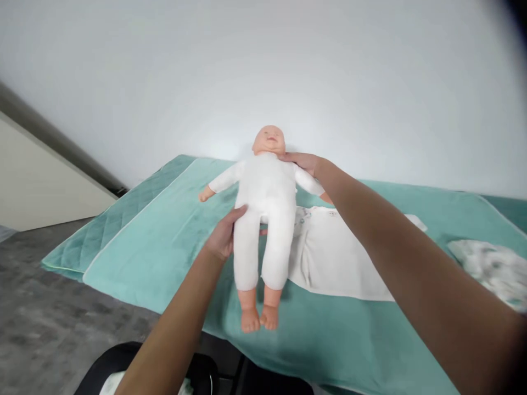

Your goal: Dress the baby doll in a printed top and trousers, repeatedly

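Observation:
A baby doll (267,186) with a white cloth body and bare feet is held face up over the teal covering. My left hand (225,233) grips its thigh on the left side, thumb on top and fingers passing underneath, with a fingertip showing between the legs. My right hand (303,161) holds the doll at the shoulder and neck, thumb on its upper chest; the other fingers are hidden behind it. Right of the doll, partly under my right forearm, a white baby garment (337,258) with a small print lies spread flat.
A teal padded cover (135,258) drapes the table against a pale wall (263,66). At the far right lies a crumpled printed cloth (494,269). A black chair (102,367) with printed cloth on it stands at the front edge. A cream panel (45,181) leans at the left.

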